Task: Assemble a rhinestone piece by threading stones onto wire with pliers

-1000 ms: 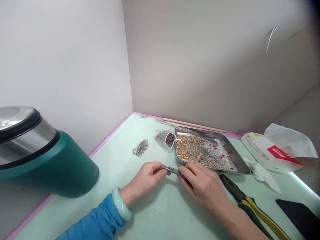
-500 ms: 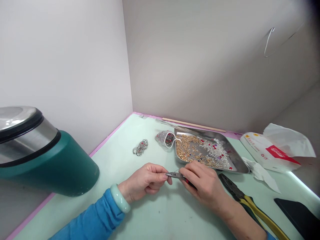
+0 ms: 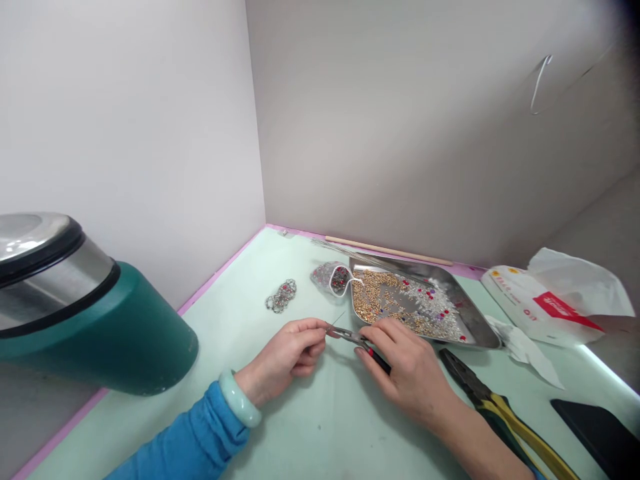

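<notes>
Between thumb and forefinger, my left hand pinches a thin wire, whose free end sticks up and to the right. The fingertips hide most of what is in the pinch. My right hand is closed round small needle-nose pliers with red and black handles. Their jaws reach left to the wire, right at my left fingertips. Just behind my hands stands a metal tray of gold, clear and red beads. A small coil of beaded wire lies on the table behind my left hand.
A big green flask leans into view at left. Larger pliers with yellow-green handles and a black flat object lie at right. A tissue pack, a bag of red-and-grey pieces and a wooden stick are farther back.
The plier jaws have shifted up and slightly left at my left fingertips, and their handles have spread a little. My left hand has risen slightly; the wire's end now points upward.
</notes>
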The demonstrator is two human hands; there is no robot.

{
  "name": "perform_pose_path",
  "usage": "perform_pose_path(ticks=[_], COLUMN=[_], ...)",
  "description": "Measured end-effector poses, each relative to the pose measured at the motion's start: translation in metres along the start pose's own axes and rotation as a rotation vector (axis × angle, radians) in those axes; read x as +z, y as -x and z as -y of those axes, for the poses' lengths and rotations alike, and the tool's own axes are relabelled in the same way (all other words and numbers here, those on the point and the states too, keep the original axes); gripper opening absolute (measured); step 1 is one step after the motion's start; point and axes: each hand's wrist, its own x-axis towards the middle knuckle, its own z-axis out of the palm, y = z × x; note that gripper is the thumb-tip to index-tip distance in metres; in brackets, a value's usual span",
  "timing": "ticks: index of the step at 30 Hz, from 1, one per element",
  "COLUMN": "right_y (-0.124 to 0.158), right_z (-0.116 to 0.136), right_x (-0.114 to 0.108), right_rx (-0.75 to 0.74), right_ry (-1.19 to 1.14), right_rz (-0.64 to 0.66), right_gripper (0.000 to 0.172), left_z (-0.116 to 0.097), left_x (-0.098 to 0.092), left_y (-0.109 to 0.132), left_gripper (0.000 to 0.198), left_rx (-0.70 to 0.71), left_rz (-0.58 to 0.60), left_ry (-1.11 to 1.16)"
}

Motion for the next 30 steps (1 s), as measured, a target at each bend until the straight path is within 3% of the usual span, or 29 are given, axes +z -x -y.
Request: perform_pose_path(ticks=[10,20,30], right_y=[0.002,0.005,0.005], right_z=[0.011,0.02,0.023], right_x=[0.006,0.01,0.016], right_rx=[0.048,0.061,0.217], right_ry=[0.062,0.162,-0.242], right_rz=[-0.038,-0.069,-0.018], right_gripper=[0.018,0.02,0.02], left_z=[0.001,0.004,0.007], left_x=[0.008,0.01,0.007], left_y=[0.001,-0.001,0.002], left_gripper=[0.023,0.025,0.032], left_rx=[0.023,0.089,0.165], left_rz=[-0.034,-0.168,-0.056], left_ry=[-0.045,-0.32,-0.088])
